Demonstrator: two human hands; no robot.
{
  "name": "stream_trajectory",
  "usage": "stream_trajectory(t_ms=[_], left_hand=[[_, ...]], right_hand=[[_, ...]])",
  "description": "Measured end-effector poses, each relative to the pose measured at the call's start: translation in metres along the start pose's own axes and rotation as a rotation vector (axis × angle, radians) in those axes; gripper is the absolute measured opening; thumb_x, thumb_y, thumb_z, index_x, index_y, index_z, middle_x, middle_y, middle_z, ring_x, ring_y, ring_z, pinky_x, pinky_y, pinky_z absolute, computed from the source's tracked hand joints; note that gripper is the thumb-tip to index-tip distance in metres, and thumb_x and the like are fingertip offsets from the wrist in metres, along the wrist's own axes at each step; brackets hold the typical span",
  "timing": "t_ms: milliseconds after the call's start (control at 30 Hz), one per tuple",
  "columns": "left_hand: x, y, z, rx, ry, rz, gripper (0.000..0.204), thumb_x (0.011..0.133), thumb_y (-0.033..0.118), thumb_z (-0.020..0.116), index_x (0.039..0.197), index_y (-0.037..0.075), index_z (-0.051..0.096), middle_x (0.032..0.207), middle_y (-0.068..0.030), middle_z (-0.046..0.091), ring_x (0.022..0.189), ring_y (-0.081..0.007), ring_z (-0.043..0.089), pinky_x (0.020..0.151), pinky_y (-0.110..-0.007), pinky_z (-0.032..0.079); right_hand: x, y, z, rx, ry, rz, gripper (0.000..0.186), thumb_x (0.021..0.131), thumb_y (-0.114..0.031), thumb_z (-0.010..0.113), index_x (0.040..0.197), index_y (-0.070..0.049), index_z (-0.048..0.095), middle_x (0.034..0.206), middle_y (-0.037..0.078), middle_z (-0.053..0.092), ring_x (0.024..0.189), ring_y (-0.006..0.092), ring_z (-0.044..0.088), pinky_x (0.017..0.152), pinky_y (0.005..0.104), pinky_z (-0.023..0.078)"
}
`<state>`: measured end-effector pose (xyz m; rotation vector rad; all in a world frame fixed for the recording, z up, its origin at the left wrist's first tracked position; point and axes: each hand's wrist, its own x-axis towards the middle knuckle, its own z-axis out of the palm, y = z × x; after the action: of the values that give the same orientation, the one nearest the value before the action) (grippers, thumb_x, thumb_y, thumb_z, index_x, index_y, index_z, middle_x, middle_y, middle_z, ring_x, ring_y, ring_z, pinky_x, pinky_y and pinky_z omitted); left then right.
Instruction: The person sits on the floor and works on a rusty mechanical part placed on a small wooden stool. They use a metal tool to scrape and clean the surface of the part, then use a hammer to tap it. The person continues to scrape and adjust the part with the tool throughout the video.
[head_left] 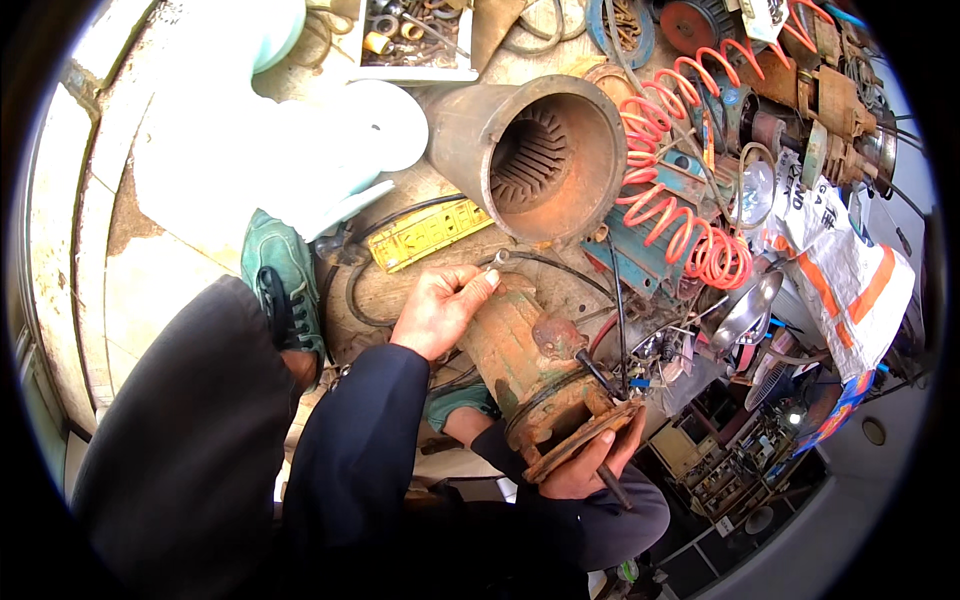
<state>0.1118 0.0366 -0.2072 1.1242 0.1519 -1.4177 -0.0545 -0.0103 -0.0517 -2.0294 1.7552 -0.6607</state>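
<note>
My left hand (440,310) is closed in a pinch at the far end of a rusty, greenish cylindrical motor housing (510,335). From between its thumb and fingers pokes the shiny ring end of a small wrench (500,258); the rest is hidden in the hand. My right hand (590,470) grips the round rusty flange (570,442) at the housing's near end, where a shaft (614,487) sticks out. The housing lies tilted between my legs. Beyond it rests a large metal cylinder (480,125) with a slotted bore facing me.
A yellow power strip (425,235) lies left of the cylinder. Red coiled hose (715,260) runs along the right, beside a white sack (850,280) and a metal bowl (748,308). A tray of small hardware (418,73) stands at the back. Black cables (545,262) cross the floor.
</note>
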Motion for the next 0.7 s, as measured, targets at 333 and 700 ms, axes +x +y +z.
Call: stream_trajectory(t_ms=[333, 700], left_hand=[[-0.033, 0.057, 0.037, -0.106, 0.043, 0.010, 0.022, 0.096, 0.022, 0.060, 0.087, 0.003, 0.068, 0.068, -0.0004, 0.056, 0.056, -0.0074, 0.051, 0.051, -0.022, 0.041], [-0.168, 0.112, 0.153, -0.080, -0.170, 0.352, 0.026, 0.096, 0.027, 0.060, 0.106, 0.003, 0.064, 0.099, -0.0048, 0.065, 0.094, -0.0187, 0.061, 0.087, -0.035, 0.050]], right_hand=[[-0.002, 0.008, -0.026, -0.155, -0.074, -0.048, 0.059, 0.089, -0.025, 0.054, 0.136, 0.008, 0.043, 0.140, 0.028, 0.042, 0.130, 0.0434, 0.041, 0.110, 0.0494, 0.030], [-0.008, 0.050, -0.109, 0.521, -0.110, -0.073, 0.060, 0.074, 0.003, 0.063, 0.132, 0.000, 0.050, 0.137, 0.019, 0.051, 0.130, 0.0294, 0.046, 0.111, 0.0417, 0.035]])
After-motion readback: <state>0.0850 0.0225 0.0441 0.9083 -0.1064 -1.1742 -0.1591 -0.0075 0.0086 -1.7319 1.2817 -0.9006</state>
